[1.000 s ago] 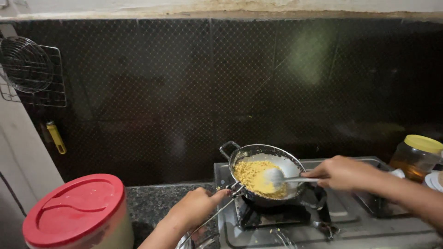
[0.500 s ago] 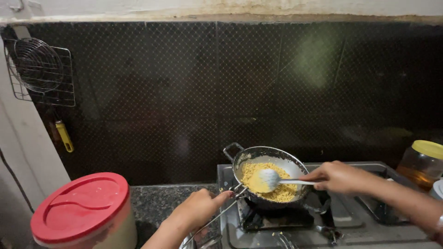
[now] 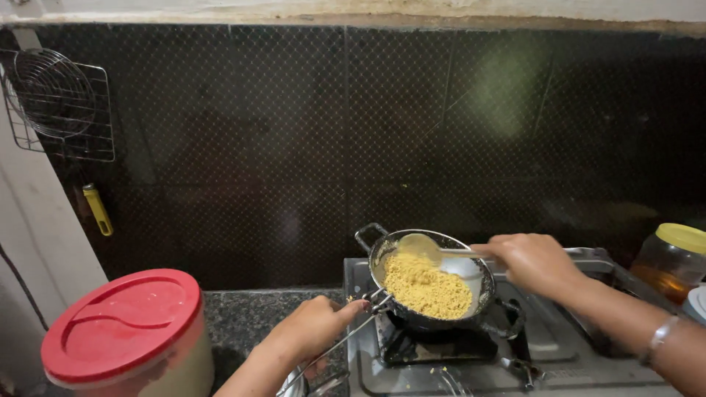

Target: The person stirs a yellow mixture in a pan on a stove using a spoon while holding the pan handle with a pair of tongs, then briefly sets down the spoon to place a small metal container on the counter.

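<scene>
While yellow crumbs [image 3: 426, 285] sit in the pan [image 3: 434, 276] | left hand [image 3: 315, 328] squeezing tongs [image 3: 346, 340] on rim | right hand [image 3: 533, 262] wrapped round spoon [image 3: 441, 250]

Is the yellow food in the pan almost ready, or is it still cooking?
Done: the yellow crumbly food is already in the pan, which sits on the stove. In hand: the right hand stirs with a spoon while the left hand grips the pan with tongs. Left: nothing is served yet; whether it's ready can't be told.

A round cream tub with a red lid [image 3: 121, 331] stands at lower left; a yellow-lidded amber glass jar [image 3: 671, 259] stands at far right.
</scene>
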